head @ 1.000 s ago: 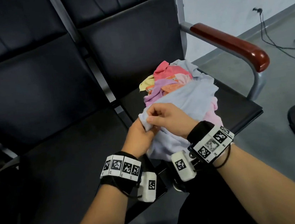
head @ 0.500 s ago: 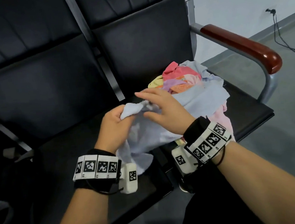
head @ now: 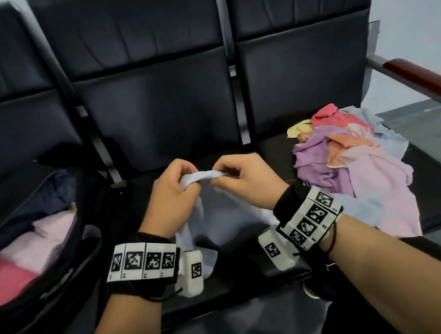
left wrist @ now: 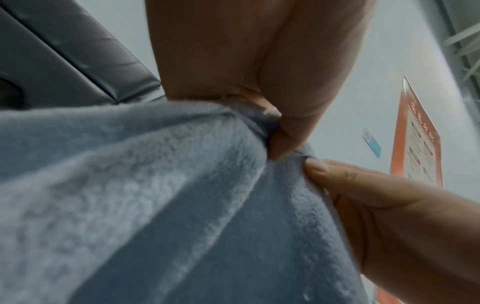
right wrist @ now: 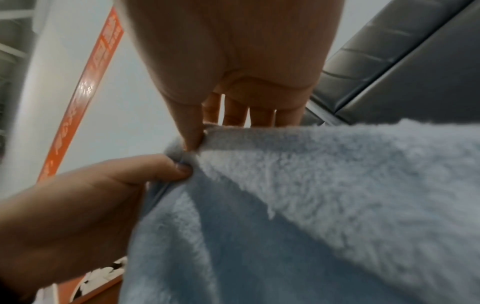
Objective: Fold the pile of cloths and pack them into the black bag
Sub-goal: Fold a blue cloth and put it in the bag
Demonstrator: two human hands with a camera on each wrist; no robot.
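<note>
Both hands held a pale blue cloth [head: 201, 176] above the middle seat [head: 228, 285]

At the centre of the head view, the left hand [head: 171, 195] and right hand [head: 246, 181] each pinched the cloth's top edge between thumb and curled fingers, close together, the rest hanging down between the wrists; the pile of cloths [head: 352, 161] lay on the seat at right, and the black bag [head: 60, 275] sat open at lower left with pink folded cloths [head: 30, 254] inside
</note>
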